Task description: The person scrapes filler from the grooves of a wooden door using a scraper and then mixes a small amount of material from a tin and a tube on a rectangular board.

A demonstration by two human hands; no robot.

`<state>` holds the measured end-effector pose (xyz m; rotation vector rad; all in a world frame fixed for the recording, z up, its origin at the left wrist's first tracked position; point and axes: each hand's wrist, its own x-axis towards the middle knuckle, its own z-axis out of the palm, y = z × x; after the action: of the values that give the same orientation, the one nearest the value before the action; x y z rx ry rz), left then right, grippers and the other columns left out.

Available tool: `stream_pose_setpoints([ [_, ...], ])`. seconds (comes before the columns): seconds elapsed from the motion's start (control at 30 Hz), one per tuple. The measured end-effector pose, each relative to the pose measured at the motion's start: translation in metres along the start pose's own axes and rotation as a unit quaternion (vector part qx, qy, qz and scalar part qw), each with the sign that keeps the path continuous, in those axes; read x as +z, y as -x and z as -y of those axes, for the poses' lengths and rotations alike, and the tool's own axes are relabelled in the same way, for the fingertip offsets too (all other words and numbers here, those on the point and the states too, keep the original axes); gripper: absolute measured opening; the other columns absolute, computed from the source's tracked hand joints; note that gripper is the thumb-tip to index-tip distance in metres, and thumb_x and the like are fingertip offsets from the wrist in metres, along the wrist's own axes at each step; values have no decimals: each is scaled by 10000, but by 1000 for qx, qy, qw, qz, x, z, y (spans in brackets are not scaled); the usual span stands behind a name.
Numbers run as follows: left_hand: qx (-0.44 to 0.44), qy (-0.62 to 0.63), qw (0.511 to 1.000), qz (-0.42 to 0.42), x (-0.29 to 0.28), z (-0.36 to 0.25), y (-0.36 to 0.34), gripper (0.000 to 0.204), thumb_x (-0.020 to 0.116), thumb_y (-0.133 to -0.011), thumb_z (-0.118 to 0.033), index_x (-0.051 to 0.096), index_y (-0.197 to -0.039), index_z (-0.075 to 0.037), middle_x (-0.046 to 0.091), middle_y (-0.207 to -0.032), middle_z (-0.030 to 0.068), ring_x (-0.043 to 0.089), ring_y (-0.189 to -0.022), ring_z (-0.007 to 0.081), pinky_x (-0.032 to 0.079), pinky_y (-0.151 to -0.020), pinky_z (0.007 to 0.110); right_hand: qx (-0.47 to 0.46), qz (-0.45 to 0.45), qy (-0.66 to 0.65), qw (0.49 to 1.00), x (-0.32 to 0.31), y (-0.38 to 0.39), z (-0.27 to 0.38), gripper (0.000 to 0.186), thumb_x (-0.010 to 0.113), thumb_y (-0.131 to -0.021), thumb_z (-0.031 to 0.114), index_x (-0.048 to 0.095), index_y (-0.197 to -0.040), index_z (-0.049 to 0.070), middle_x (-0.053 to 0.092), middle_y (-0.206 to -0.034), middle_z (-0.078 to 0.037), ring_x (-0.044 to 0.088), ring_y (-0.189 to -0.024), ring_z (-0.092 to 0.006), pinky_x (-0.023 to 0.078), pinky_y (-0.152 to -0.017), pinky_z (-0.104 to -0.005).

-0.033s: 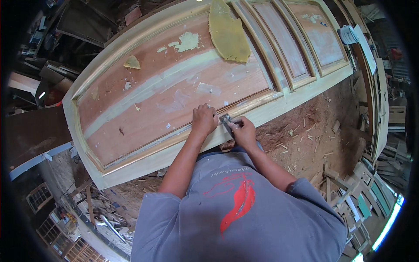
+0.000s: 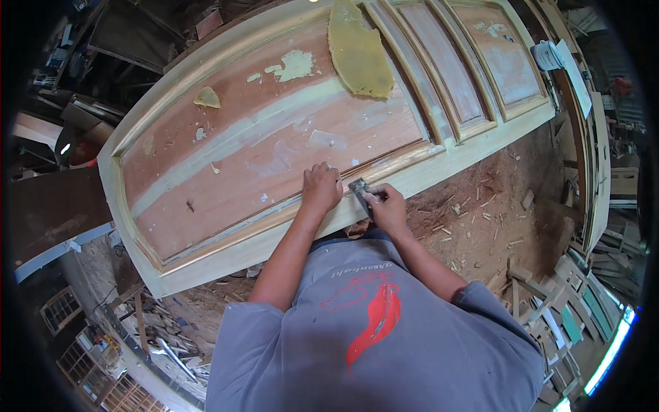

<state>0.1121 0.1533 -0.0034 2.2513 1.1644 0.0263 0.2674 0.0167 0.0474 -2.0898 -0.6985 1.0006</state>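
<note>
A large wooden panelled door [image 2: 240, 199] lies flat in front of me, with raised mouldings and pale filler patches on its panels. My left hand [image 2: 322, 187] rests on the near moulding of the big panel. Its fingers are curled together, with a small pale bit at the tips that is too small to name. My right hand [image 2: 386, 208] grips a putty knife [image 2: 360, 190], its smeared blade angled up to the left over the door's near edge, just right of my left hand.
A ragged yellowish sheet [image 2: 358, 55] lies across the door's far side, with a smaller yellowish scrap [image 2: 207, 98] to the left. A white tub [image 2: 547, 55] stands past the right end. Wood chips litter the brown floor [image 2: 473, 206]; offcuts [image 2: 570, 302] pile up at the right.
My right hand has shifted slightly right with the putty knife, and the blade has tilted and moved a little away from my left hand. My left hand has stayed put.
</note>
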Motion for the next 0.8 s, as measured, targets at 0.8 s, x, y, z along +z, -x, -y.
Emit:
stream_pose_setpoints([
  [0.8, 80, 7, 997, -15, 20, -15, -33, 140, 803, -842, -200, 753, -894, -80, 679, -1027, 131, 634, -1076, 333, 450, -885, 502, -3, -78, -15, 997, -73, -20, -21, 173, 802, -925, 105, 767, -1047, -12, 759, -878, -36, 641, -768, -81, 538, -727, -273],
])
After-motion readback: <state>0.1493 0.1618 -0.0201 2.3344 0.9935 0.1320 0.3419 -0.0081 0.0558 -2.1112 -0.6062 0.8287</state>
